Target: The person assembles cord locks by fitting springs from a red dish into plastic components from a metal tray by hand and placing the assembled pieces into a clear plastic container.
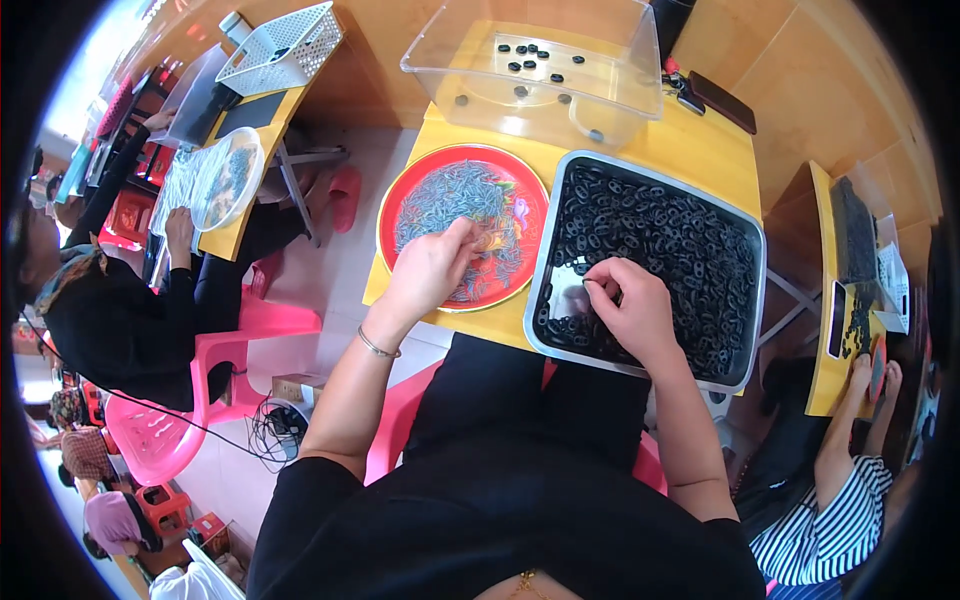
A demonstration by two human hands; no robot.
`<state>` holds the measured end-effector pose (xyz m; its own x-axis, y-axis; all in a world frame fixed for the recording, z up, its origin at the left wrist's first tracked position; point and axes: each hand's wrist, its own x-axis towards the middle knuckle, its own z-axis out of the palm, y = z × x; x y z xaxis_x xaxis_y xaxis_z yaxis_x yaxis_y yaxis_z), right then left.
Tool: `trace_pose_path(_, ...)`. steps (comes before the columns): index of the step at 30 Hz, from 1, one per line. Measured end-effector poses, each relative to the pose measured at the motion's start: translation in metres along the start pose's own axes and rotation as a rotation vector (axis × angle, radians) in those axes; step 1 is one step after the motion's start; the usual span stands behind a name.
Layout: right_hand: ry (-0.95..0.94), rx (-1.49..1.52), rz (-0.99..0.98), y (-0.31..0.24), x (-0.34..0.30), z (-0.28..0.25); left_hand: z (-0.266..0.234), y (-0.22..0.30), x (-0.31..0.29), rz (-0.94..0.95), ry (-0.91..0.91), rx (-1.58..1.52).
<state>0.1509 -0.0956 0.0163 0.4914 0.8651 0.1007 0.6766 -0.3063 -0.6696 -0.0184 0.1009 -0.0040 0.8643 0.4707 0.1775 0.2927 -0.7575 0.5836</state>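
Black-clothed lap and forearms of the person fill the lower middle, seated on a pink plastic chair (pixel 400 420) at the near edge of a small yellow table (pixel 700 150). Largest on that table is a clear plastic tub (pixel 440 50) along its far edge, holding only a scatter of small black rings on its bottom. Next in size is a grey metal tray (pixel 752 300) at the near right corner, heaped with black plastic rings (pixel 680 240) except for a bare patch at its near left corner. Beside it, at the near left corner of the table, lies a round red plate (pixel 400 200) covered with thin grey metal pins (pixel 450 195). Over the plate's near right part rests the left hand (pixel 430 272), a thin bangle on its wrist, its fingers drawn together down into the pins; whether they pinch one cannot be told. Above the tray's bare patch the right hand (pixel 632 310) is curled, thumb and forefinger pinching what looks like one small black ring. At the far right corner of the table lies a dark phone (pixel 722 102). Other people sit at neighbouring yellow tables on both sides.
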Motion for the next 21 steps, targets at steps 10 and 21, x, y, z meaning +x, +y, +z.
trace_pose_path(10,-0.002,0.399,0.091,0.007,-0.005,0.002,0.002,-0.002,-0.001,-0.156,-0.007,-0.002)
trace_pose_path(21,-0.237,1.381,0.414,-0.013,0.014,0.029,0.008,0.019,-0.004,-0.166,0.095,-0.651)
